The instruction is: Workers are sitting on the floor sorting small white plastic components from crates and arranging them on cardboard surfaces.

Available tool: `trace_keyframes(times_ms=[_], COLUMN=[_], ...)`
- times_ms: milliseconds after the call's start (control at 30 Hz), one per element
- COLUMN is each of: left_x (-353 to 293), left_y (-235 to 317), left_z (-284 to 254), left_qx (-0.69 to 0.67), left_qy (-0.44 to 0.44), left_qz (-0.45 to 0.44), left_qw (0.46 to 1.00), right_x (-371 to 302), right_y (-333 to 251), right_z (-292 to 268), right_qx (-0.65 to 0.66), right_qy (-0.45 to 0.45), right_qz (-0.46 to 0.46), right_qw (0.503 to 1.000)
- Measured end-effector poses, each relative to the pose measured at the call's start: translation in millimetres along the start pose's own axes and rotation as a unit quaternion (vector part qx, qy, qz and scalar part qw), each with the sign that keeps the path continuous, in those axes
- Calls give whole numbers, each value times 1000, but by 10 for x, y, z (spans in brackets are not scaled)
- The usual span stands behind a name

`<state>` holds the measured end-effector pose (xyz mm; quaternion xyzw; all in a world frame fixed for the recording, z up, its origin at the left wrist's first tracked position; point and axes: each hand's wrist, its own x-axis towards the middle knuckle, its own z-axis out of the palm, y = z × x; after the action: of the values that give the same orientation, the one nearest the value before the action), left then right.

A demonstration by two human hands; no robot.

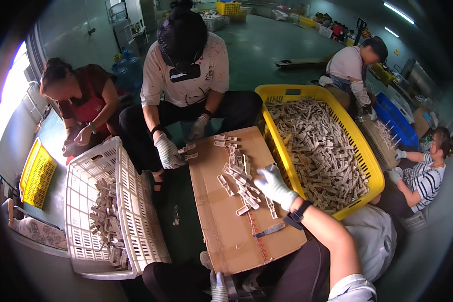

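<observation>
A brown cardboard sheet [206, 201] lies in front of me, with a loose pile of beige clip-shaped pieces [239, 173] down its middle. My right hand [276, 189], in a white glove, reaches over the sheet's right side beside the pile. Its fingers look apart, and no piece shows between them. A flat, grey-blue blade-like strip [270, 231] lies nearer to me on the cardboard. My left hand [218, 288], also gloved, is low at the sheet's near edge; its fingers are mostly hidden. Across from me, another person's gloved hand [170, 152] is beside a few pieces at the sheet's left edge.
On the right stands a yellow crate [337, 100] heaped with similar pieces. A white slatted basket [136, 201] holding more sits on the left. One piece [176, 215] lies on the green floor. People sit on several sides, and a blue crate [395, 121] is farther right.
</observation>
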<state>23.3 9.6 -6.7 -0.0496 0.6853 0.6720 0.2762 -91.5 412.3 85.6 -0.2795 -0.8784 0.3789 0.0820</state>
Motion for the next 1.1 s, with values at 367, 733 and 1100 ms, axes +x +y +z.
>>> trace_keyframes(times_ms=[367, 733, 1100], left_x=[96, -93, 13], left_y=[-415, 82, -182], left_z=[-257, 62, -33], left_qx=[176, 67, 15], left_qy=[-40, -56, -9], left_qz=[41, -84, -150], left_qw=[983, 993, 989], right_x=[-389, 6, 1281], right_y=[213, 769, 813], right_z=[302, 200, 313], right_qx=[-36, -4, -21], right_qy=[-99, 107, 197], right_qz=[113, 200, 157], right_qw=[988, 974, 967])
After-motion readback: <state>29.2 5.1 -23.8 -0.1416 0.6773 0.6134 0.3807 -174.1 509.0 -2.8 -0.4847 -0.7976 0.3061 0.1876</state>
